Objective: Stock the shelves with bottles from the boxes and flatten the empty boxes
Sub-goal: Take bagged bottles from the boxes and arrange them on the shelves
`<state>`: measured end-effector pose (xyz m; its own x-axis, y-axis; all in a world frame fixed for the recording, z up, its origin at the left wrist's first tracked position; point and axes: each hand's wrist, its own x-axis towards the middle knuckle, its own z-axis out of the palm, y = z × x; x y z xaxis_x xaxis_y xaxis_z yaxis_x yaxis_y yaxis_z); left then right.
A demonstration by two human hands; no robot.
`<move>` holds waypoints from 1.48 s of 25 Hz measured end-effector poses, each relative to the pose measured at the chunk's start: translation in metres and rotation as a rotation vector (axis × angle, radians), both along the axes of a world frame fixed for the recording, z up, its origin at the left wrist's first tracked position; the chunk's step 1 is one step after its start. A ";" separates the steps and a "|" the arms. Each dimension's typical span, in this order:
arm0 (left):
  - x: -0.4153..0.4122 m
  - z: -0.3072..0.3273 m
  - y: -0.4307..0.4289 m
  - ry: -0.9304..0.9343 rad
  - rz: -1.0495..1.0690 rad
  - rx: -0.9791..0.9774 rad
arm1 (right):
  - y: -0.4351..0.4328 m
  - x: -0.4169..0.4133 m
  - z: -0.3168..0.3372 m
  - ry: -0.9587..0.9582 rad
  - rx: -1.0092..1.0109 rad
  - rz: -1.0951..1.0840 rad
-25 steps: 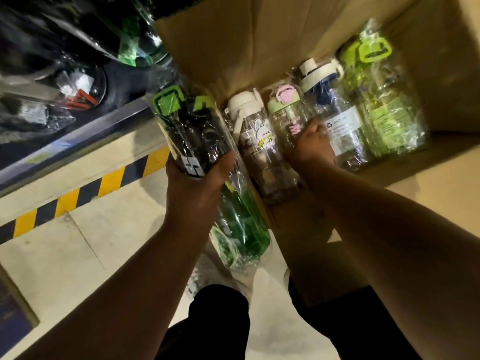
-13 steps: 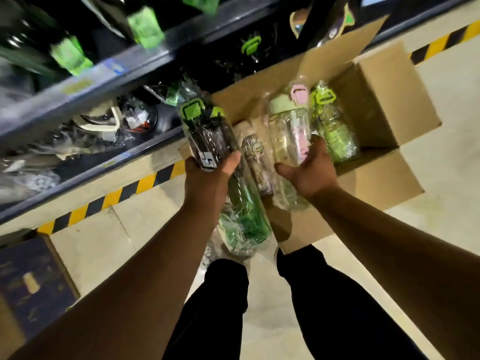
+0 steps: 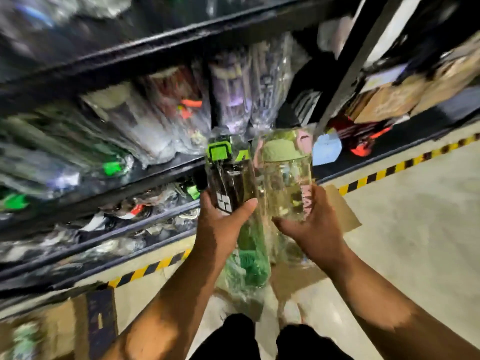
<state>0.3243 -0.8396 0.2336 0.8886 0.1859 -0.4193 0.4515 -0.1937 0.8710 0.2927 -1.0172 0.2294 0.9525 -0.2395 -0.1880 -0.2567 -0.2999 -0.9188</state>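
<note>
Left grip (image 3: 220, 229) curled round dark green-lidded plastic bottle (image 3: 231, 183); my right grip (image 3: 311, 224) clasps clear sage-capped bottle (image 3: 285, 183) at its 3 o'clock.

Left hand (image 3: 220, 227) grips a dark bottle (image 3: 228, 178), thumb across its label; right hand (image 3: 309, 224) cups a clear bottle (image 3: 285, 183) above its fingers, before blurred shelves (image 3: 155, 45).

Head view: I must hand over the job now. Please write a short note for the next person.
The left grip holds a dark bottle with a green lid; a green bottle shows under it. The right grip holds a clear bottle with a pale green lid. Both are raised before the shelf, which already carries wrapped bottles. Left: place these, take whatever remains in the box, flatten it.
</note>
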 end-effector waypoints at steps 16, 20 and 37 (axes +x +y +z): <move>-0.026 0.349 0.009 -0.758 0.097 -0.026 | -0.001 0.040 0.334 -0.592 0.118 0.396; -0.019 0.406 0.033 -0.869 0.090 -0.032 | 0.018 0.052 0.391 -0.700 0.120 0.432; 0.066 0.533 0.258 -1.036 0.111 0.082 | 0.240 0.156 0.516 -0.887 0.014 0.212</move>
<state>0.3906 -0.5818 0.7665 0.7820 0.2817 0.5560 -0.4904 -0.2727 0.8277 0.4489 -0.7777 0.7455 0.7729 -0.0464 0.6328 0.6047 -0.2480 -0.7569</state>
